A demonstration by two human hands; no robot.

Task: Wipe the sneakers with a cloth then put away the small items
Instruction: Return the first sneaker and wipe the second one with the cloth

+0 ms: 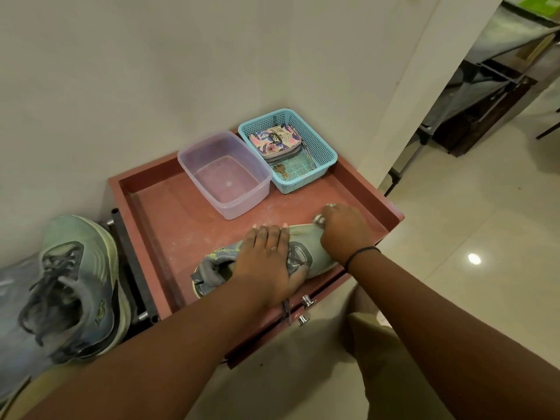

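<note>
On the red counter, near its front edge, a grey-green sneaker lies on its side, toe to the right. The left hand presses flat on its laces, grip spread. The right hand has its grip curled, pinching a pale cloth against the toe. Farther back sit a clear plastic tub and a blue basket holding a floral wallet and keys. The second sneaker rests on a rack at left.

I see my left hand lying palm-down with its fingers straight and pressed flat. My right hand sits just beside it, knuckles up and fingers curled, both forearms reaching forward.
</note>
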